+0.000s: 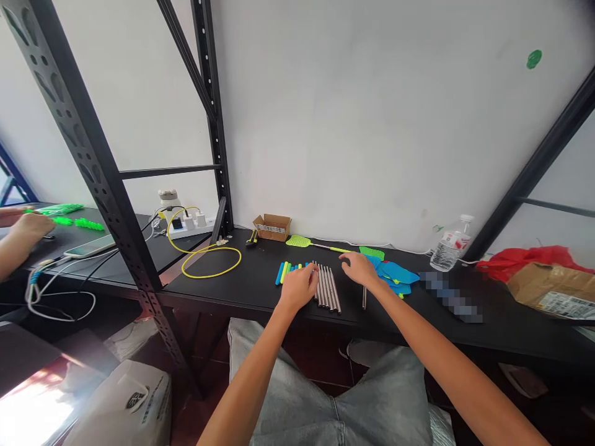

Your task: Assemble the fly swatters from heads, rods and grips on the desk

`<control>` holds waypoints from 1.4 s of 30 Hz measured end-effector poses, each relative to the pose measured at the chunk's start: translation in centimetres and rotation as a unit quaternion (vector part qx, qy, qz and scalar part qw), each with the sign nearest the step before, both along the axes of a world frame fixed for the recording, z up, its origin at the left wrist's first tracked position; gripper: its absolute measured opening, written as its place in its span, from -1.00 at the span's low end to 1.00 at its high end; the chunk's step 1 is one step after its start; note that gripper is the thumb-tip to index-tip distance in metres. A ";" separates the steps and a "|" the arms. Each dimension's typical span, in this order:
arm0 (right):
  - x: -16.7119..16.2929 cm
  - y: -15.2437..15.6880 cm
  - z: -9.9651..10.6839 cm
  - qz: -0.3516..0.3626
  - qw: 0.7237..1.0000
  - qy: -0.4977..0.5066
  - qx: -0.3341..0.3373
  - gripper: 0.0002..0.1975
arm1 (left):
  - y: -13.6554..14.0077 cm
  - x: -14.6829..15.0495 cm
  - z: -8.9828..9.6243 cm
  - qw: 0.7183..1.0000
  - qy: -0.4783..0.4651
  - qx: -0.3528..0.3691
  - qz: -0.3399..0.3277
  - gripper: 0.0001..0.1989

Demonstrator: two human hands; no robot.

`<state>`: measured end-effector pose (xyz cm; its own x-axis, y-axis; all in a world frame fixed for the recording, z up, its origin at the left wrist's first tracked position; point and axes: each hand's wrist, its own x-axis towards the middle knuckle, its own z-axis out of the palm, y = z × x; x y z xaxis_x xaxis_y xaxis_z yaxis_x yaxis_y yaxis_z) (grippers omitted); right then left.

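My left hand (297,288) is curled at the left edge of a row of thin metal rods (331,291). Its fingertips are closed together, and whatever is between them is hidden. Partly behind that hand lie short blue and yellow-green tubes (284,272). To the right of the rods, my right hand (361,269) is held over the table with thumb and forefinger apart and nothing visible between them. One separate metal rod (364,298) lies under the right wrist. Blue flat pieces (397,272) are piled just beyond, beside a green mesh swatter head (372,253).
A yellow-green fly swatter (299,241) lies behind the rods near a small cardboard box (273,227). Rightward stand a water bottle (450,243) and a larger carton (551,288). A yellow cable (211,275) loops at left by a black shelf post (111,148). Another person's hand (28,230) is far left.
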<state>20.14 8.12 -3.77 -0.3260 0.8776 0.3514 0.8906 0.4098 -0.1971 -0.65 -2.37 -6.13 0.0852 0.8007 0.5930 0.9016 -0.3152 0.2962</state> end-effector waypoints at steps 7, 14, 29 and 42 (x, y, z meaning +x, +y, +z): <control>3.4 -3.2 0.4 -0.051 0.998 -0.002 0.023 -0.71 | -0.1 0.2 0.1 1.000 -0.001 -0.007 -0.003 -0.76; 4.3 -7.0 -1.6 -0.089 0.996 -0.009 0.002 -0.74 | -1.3 0.6 1.3 0.994 0.046 0.021 -0.099 -0.76; 4.1 -6.9 -3.8 -0.127 0.987 0.039 0.086 -0.56 | -0.2 2.8 0.5 0.963 0.127 -0.090 -0.219 -0.42; 3.9 -7.0 -3.7 -0.088 0.992 0.050 0.077 -0.67 | 0.7 3.2 0.9 0.971 0.105 -0.070 -0.201 -0.57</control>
